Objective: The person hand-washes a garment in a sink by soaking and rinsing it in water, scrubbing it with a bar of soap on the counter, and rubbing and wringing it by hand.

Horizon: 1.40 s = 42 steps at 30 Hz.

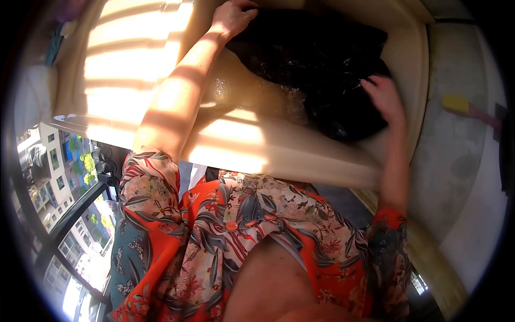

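Watching remotely, I can't tell whether the left fingers [249, 5] or right fingers [369, 85] grip the cloth [327, 59] between them; a hard tug could slop water [257, 96] from the sink [322, 153].

Item: black cloth [332, 53], one soft piece; exact kind cannot be told.
Colour: black throughout, many folds lost in shadow.
Surface: glossy and wet-looking, with small glints and pale specks.
Pose: loosely spread and crumpled, outline irregular; the right part bunched, a ragged edge running from far left to near right.
Place: inside the beige basin [289, 153], toward its far right, with glistening wet floor along the cloth's near left edge.
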Available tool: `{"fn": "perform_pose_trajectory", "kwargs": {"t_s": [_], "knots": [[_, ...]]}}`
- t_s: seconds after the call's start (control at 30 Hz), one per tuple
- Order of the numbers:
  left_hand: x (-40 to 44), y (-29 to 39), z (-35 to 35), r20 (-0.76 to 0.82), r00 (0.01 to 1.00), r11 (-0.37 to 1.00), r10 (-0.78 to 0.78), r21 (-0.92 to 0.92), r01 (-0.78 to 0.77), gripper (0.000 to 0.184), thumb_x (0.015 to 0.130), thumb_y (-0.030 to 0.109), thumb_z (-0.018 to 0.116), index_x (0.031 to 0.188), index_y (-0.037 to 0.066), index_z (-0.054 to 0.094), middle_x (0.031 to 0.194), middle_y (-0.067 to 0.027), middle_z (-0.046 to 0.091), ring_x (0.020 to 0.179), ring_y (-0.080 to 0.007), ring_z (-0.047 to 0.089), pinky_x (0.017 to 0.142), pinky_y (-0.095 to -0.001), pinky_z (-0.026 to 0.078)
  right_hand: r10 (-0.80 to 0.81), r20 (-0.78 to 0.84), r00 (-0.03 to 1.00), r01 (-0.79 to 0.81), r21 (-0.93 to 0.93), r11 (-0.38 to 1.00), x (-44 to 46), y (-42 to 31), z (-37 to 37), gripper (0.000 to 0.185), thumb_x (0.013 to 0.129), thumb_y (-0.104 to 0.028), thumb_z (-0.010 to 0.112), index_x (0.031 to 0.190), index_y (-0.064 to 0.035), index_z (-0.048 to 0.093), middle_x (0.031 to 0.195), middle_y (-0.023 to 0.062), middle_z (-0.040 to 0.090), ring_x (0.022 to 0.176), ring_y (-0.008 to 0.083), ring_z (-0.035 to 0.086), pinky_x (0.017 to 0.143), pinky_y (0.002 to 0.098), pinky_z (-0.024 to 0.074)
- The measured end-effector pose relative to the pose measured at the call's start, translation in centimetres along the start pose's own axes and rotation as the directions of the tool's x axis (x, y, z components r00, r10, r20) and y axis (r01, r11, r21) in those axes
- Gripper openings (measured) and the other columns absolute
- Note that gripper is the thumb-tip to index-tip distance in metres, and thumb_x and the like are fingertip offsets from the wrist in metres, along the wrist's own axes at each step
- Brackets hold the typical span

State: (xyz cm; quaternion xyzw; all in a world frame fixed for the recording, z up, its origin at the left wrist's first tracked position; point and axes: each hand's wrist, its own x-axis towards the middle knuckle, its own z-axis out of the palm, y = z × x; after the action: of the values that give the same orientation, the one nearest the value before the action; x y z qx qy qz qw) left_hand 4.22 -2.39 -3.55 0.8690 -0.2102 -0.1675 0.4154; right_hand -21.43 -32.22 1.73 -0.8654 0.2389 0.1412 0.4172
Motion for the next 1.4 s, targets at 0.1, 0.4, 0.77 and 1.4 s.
{"fn": "perform_pose_trajectory", "kwargs": {"t_s": [0.1, 0.4, 0.77, 1.4], "knots": [[0.3, -0.7, 0.8, -0.061, 0.998, 0.998, 0.009, 0.057, -0.005, 0.032, 0.085, 0.030, 0.058, 0.107, 0.008, 0.064, 0.096, -0.0083, 0.066, 0.090, -0.0168, 0.061, 0.081, -0.0288, 0.046, 0.103, -0.215, 0.971, -0.087, 0.083, 0.993, -0.5, 0.1, -1.3, 0.029, 0.085, -0.023, 0.061, 0.103, -0.0007, 0.060, 0.097, 0.0056, 0.061, 0.090, 0.0152, 0.055, 0.077, 0.0280, 0.0438], [1.9, -3.2, 0.3, 0.444, 0.877, 0.434, -0.183, -0.764, 0.477, 0.049, 0.081, 0.022, 0.064, 0.124, 0.004, 0.050, 0.106, -0.0146, 0.062, 0.100, -0.0243, 0.058, 0.092, -0.0356, 0.044, -0.361, 0.013, 0.932, 0.315, -0.517, 0.796, 1.3, -8.3, 13.8, 0.052, 0.071, -0.032, 0.072, 0.114, -0.0059, 0.057, 0.113, 0.0131, 0.058, 0.107, 0.0294, 0.051, 0.091, 0.0371, 0.0416], [-5.8, -0.3, 5.0, 0.550, 0.835, 0.774, 0.017, 0.522, -0.360, 0.068, 0.067, 0.042, 0.072, 0.126, 0.015, 0.052, 0.147, -0.0118, 0.017, 0.118, -0.0454, 0.040, 0.098, -0.0459, 0.037, -0.123, 0.210, 0.970, 0.006, 0.482, 0.876, 4.4, -3.9, 9.1, 0.021, 0.073, -0.003, 0.053, 0.093, 0.0002, 0.059, 0.081, 0.0026, 0.062, 0.076, 0.0118, 0.059, 0.072, 0.0231, 0.0472], [-0.6, 5.7, -2.1, 0.118, 0.993, 0.615, -0.012, -0.782, 0.100, 0.022, 0.075, 0.004, 0.052, 0.094, -0.002, 0.063, 0.079, -0.0121, 0.062, 0.063, -0.0195, 0.059, 0.060, -0.0301, 0.050, -0.272, -0.224, 0.936, 0.337, 0.340, 0.878, 3.2, -9.8, -6.5, 0.027, 0.084, -0.012, 0.059, 0.107, 0.0002, 0.062, 0.085, 0.0018, 0.063, 0.080, 0.0102, 0.057, 0.074, 0.0230, 0.0446]]}}
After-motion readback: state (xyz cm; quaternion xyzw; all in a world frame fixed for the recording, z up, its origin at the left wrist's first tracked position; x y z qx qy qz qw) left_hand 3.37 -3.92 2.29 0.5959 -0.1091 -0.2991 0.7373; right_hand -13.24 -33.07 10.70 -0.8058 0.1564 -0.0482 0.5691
